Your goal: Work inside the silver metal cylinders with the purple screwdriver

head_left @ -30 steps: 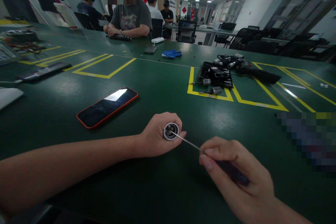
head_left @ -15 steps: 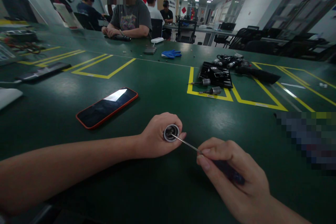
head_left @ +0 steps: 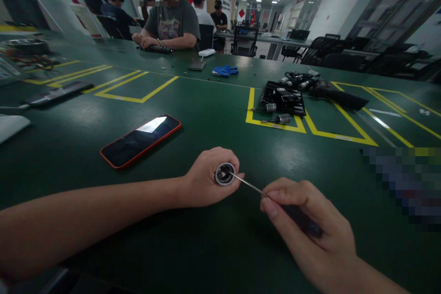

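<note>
My left hand (head_left: pixel 208 179) is wrapped round a hollow cylinder (head_left: pixel 217 180) with a silvery rim; its open end faces me and its body is hidden in the fist. Dark parts show inside the opening. My right hand (head_left: pixel 310 220) grips a screwdriver (head_left: pixel 251 186) by its dark handle, thumb and forefinger near where the thin metal shaft begins. The shaft points up and left, and its tip reaches into the cylinder's mouth. What the tip touches in there I cannot make out.
On the green table (head_left: pixel 206 248) lies a phone (head_left: pixel 141 141) with an orange-red edge. Right of centre are black trays (head_left: pixel 284 98), metal cylindrical parts (head_left: pixel 280 119) and cables. Farther back lies a blue glove (head_left: pixel 225 70). A person (head_left: pixel 172 23) sits across the table.
The screwdriver and my right hand have shifted slightly right, the tip now at the right side of the opening. My left hand stays put. A dark-clothed person has appeared at the far left.
</note>
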Demonstrator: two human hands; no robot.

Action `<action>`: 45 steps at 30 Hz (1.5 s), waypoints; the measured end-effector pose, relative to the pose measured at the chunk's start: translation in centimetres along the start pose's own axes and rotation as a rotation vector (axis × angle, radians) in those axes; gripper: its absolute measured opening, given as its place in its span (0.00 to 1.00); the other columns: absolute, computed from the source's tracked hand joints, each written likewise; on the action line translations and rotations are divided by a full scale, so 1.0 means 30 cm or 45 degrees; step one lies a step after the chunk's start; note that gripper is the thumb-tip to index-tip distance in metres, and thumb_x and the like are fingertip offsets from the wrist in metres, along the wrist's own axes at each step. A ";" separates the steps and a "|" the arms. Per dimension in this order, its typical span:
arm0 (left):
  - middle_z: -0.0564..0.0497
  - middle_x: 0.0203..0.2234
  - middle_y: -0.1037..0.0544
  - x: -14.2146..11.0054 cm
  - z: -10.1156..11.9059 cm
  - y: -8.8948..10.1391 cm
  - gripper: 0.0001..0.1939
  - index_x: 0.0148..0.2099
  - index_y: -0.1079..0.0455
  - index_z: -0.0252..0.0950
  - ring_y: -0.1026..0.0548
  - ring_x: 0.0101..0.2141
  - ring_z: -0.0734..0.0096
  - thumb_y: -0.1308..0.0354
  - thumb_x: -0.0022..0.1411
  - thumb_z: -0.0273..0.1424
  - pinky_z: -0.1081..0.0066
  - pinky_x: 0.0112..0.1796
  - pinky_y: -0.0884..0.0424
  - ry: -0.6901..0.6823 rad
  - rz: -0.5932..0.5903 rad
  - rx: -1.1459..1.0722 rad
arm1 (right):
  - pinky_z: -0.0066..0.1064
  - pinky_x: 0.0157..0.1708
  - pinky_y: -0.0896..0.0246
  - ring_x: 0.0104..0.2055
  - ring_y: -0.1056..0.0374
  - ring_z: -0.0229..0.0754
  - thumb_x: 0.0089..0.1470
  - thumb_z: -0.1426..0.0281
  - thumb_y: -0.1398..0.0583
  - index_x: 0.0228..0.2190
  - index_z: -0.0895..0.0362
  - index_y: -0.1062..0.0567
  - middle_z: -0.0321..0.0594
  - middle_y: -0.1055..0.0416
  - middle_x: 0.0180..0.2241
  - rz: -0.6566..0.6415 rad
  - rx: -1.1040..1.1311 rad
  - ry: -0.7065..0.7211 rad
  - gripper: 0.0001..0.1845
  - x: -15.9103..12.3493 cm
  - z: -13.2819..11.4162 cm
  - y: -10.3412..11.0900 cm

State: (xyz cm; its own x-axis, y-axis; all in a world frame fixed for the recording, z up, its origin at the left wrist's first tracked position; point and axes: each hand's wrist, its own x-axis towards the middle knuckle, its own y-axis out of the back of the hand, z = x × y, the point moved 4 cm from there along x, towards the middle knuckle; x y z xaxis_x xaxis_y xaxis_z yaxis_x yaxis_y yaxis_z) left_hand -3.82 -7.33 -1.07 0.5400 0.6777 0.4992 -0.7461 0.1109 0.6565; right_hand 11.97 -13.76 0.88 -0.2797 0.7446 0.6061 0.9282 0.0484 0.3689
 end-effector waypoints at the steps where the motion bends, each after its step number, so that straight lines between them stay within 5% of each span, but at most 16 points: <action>1: 0.55 0.20 0.32 0.000 0.000 0.000 0.07 0.26 0.37 0.33 0.35 0.22 0.78 0.43 0.54 0.26 0.77 0.24 0.38 0.002 0.002 0.005 | 0.27 0.25 0.38 0.30 0.31 0.36 0.51 0.84 0.44 0.34 0.57 0.32 0.34 0.34 0.26 0.008 0.003 -0.009 0.11 -0.002 0.001 0.002; 45: 0.55 0.20 0.32 0.009 0.012 0.003 0.08 0.25 0.38 0.33 0.35 0.22 0.77 0.43 0.54 0.26 0.76 0.25 0.38 -0.021 -0.008 0.037 | 0.29 0.23 0.36 0.26 0.32 0.37 0.52 0.82 0.44 0.34 0.56 0.31 0.35 0.34 0.25 -0.022 0.054 -0.047 0.11 0.002 0.004 -0.007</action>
State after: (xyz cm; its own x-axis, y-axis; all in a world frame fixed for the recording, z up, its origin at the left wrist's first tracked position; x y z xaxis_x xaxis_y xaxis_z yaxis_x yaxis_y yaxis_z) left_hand -3.60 -7.41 -0.66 0.5513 0.6647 0.5042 -0.7310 0.0935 0.6759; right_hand 11.79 -13.64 0.76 -0.2871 0.7674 0.5733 0.9331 0.0886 0.3485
